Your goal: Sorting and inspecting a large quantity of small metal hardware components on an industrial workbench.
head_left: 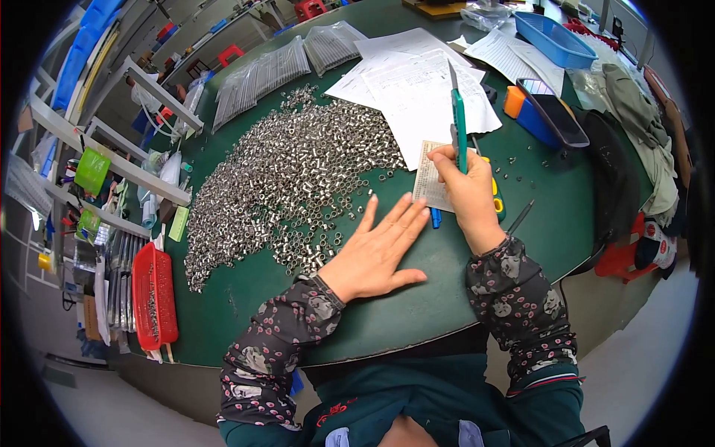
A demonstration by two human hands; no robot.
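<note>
My right hand (pixel 471 190) grips a green utility knife (pixel 459 119), its blade pointing away from me. Under that hand lies a beige card (pixel 430 181) covered in small print. My left hand (pixel 382 249) rests flat on the green table with fingers spread, the fingertips at the card's lower left edge. Left of it spreads a large heap of small silver metal rings (pixel 298 167). A blue object (pixel 436 217), perhaps a pen, pokes out below the card. Partly hidden by my right wrist is a yellow and green item (pixel 497 200).
Printed papers (pixel 402 89) lie beyond the card, with bagged rods (pixel 272 71) to their left. A phone (pixel 555 112) leans on a blue and orange holder at right, near a dark pen (pixel 521 216). A red tray (pixel 156 294) hangs at the left edge; a blue basket (pixel 555 43) sits far right.
</note>
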